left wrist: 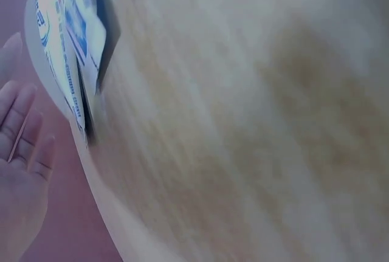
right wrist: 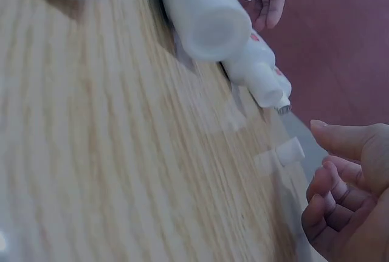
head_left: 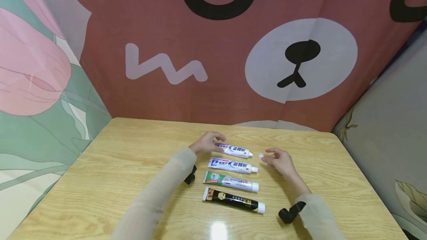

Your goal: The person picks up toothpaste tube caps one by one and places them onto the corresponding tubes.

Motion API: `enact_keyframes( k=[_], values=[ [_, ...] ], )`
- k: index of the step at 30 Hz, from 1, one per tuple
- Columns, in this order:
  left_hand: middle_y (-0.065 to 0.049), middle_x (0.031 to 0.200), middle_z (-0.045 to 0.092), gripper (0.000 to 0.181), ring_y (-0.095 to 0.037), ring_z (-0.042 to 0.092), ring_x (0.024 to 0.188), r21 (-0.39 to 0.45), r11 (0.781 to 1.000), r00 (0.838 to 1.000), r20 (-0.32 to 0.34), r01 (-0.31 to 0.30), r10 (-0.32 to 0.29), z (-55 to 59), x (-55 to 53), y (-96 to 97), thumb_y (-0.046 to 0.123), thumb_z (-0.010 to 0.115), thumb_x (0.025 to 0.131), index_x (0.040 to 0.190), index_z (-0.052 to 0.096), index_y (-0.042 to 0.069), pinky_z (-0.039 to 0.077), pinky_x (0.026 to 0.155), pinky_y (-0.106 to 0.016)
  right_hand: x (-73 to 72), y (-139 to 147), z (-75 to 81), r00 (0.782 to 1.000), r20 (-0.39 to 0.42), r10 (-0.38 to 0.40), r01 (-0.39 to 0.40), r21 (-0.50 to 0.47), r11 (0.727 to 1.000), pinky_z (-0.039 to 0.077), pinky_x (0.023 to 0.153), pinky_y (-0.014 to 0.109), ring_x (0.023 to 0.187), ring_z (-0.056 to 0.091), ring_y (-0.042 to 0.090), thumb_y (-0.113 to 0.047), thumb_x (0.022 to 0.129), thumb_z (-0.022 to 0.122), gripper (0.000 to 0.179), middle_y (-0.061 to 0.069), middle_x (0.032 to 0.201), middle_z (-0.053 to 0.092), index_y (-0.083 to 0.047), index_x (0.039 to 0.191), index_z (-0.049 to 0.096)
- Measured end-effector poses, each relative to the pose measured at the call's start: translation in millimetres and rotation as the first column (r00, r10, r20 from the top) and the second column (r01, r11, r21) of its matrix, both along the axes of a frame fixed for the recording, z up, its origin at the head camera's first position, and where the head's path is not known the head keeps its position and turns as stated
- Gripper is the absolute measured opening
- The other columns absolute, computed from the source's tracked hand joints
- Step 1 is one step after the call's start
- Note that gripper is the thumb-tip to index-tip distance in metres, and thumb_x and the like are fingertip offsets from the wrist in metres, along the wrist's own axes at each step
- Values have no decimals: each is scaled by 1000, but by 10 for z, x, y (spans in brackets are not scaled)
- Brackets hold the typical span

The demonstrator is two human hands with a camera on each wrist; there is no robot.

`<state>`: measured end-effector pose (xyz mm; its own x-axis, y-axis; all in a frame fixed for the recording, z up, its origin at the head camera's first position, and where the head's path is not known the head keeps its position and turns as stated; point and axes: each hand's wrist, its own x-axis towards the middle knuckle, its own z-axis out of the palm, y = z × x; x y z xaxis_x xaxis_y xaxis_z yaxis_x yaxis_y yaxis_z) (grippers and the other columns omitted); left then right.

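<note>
Four toothpaste tubes lie in a row. The farthest, a white-and-blue toothpaste tube [head_left: 236, 150], has its nozzle [right wrist: 283, 107] bare. My left hand [head_left: 207, 142] hovers at that tube's tail end; in the left wrist view its fingers [left wrist: 25, 134] are loosely extended and hold nothing. A small white cap [right wrist: 290, 151] sits on the table just off the nozzle. Beside it is my right hand [head_left: 279, 161], fingers loosely bent, with a gap between the thumb and the cap in the right wrist view.
Nearer to me lie a second white-and-blue tube [head_left: 230, 165], a green-and-white tube [head_left: 231, 181] and a black tube [head_left: 231, 199], all with white caps on. The wooden table [head_left: 110, 180] meets a red printed cloth [head_left: 213, 103] at the back.
</note>
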<state>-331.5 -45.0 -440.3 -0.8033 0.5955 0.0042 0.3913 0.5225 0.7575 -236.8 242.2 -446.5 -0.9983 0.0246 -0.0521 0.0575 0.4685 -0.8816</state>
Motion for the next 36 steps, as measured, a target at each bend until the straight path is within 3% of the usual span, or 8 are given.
enact_keyframes(
  k=[6, 13, 27, 36],
  values=[
    [0, 107, 61, 50, -15, 51, 101, -61, 998, 999, 49, 14, -11, 21, -62, 75, 14, 78, 71, 116, 59, 6, 40, 91, -31, -43, 45, -48, 1000, -1, 11, -11, 18, 1000, 33, 45, 23, 47, 38, 11, -13, 79, 70, 50, 0, 57, 45, 7, 122, 50],
    [4, 98, 61, 46, -13, 52, 95, -133, 991, 998, 55, 9, -2, 10, -119, 145, 11, 80, 68, 110, 62, 7, 42, 88, -28, -67, 65, -99, 1000, 15, 28, -28, 46, 999, 32, 43, 23, 46, 36, 10, -12, 79, 70, 49, 0, 57, 44, 5, 121, 51],
    [-1, 91, 62, 38, -13, 55, 87, -73, 997, 996, 86, 11, -5, -99, -159, 194, 0, 81, 63, 97, 64, 4, 44, 82, -23, -151, 19, -129, 999, 11, 37, -38, 98, 994, 29, 42, 23, 43, 33, 11, -10, 77, 72, 42, -2, 51, 38, 4, 114, 58],
    [-1, 90, 60, 34, -12, 53, 85, -138, 990, 997, 75, 7, 4, -100, -171, 203, -2, 79, 64, 95, 65, 5, 44, 80, -23, -184, -16, -124, 999, -4, 32, -31, 146, 989, 28, 44, 24, 46, 30, 10, -10, 75, 72, 37, -3, 52, 37, 3, 108, 61]
  ],
)
